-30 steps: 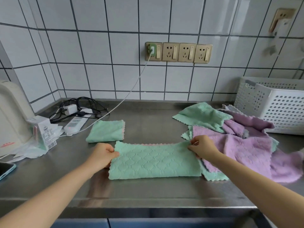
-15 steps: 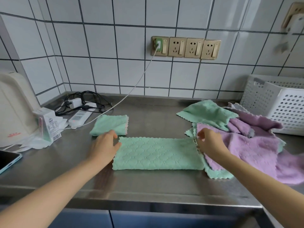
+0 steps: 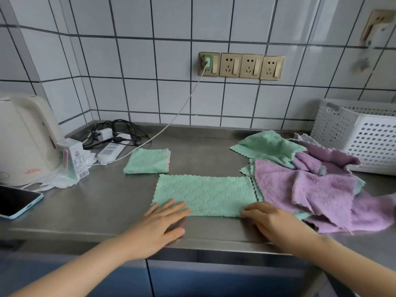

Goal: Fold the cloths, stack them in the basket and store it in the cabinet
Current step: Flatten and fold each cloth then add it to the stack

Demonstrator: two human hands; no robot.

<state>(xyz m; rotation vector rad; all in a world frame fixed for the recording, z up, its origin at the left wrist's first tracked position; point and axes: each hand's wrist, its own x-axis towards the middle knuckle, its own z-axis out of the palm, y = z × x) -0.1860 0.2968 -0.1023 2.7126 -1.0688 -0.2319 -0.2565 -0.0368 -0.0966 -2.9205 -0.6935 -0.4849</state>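
A green cloth (image 3: 204, 192), folded once into a long strip, lies flat on the steel counter (image 3: 111, 200) in front of me. My left hand (image 3: 162, 226) rests flat with straight fingers on its near left corner. My right hand (image 3: 272, 221) touches its near right corner with the fingers slightly bent. A smaller folded green cloth (image 3: 147, 160) lies behind it to the left. A heap of unfolded purple cloths (image 3: 317, 189) and green cloths (image 3: 270, 146) sits at the right. The white perforated basket (image 3: 362, 136) stands behind the heap against the wall.
A cream kettle (image 3: 23, 138), a small carton (image 3: 74, 157) and a phone (image 3: 15, 202) occupy the left side. A power strip (image 3: 110, 150) with cables lies by the wall, and a white cable runs up to the wall sockets (image 3: 242, 65). Blue cabinet doors (image 3: 214, 279) are below the counter.
Both hands have moved from the strip's far corners down to its near corners. The view has shifted closer and lower. The cloth lies flatter.
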